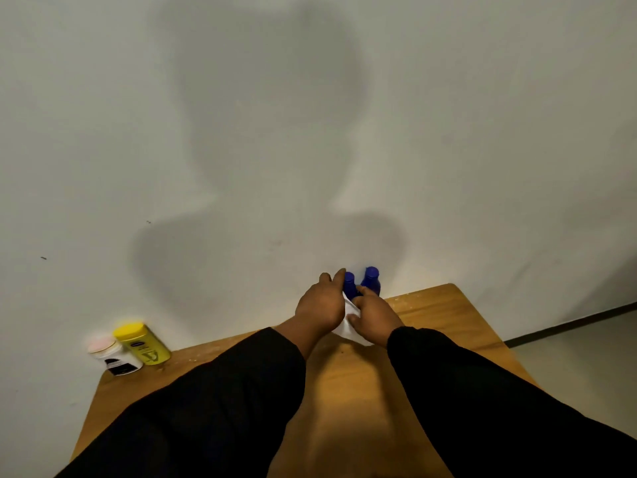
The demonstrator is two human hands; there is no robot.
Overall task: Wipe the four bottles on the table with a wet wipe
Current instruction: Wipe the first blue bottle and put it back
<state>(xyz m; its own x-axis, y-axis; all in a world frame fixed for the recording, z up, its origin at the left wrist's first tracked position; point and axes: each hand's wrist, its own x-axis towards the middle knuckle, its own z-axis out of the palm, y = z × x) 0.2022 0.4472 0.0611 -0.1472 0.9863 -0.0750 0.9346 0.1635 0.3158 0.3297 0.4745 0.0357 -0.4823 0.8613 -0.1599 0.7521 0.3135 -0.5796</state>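
Four bottles total: two blue ones right behind the hands, a yellow one and a white one way off left. Left hand is curled round a blue bottle, right hand pinches the wipe against it.

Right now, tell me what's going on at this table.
A person is working at the far edge of the wooden table. The left hand grips one blue bottle while the right hand holds a white wet wipe against it. A second blue bottle stands beside it. The yellow bottle and white bottle stand untouched at the left corner.
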